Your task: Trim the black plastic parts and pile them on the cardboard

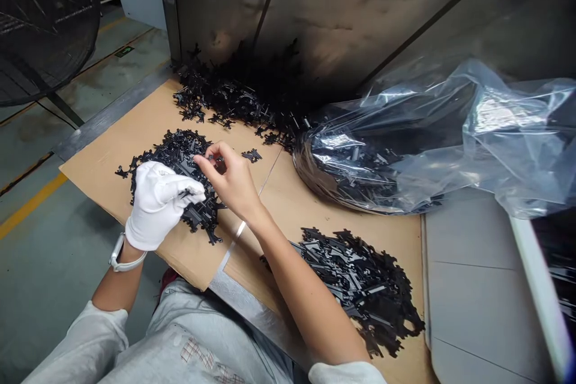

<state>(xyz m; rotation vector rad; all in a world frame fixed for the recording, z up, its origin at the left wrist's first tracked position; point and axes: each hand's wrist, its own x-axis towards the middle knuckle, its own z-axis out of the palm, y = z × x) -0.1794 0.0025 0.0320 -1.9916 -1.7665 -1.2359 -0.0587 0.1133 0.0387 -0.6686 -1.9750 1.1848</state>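
My left hand (162, 201), in a white glove, is pinched closed on a small black part; a dark bit of it shows at the fingertips. It hovers over the near side of a pile of small black parts (180, 143). My bare right hand (234, 183) is over the right side of the same pile, thumb and fingers curled together. Whatever lies between those fingertips is too small to make out. A few loose black parts (252, 155) lie on the cardboard (121, 126) just beyond my right hand.
Behind, a larger heap of black parts (234, 93) rests against a metal panel (342, 18). A clear plastic bag (504, 114) with black parts inside lies at the right. Another pile (351, 270) sits beside my right forearm. A large fan (45, 24) stands at the left.
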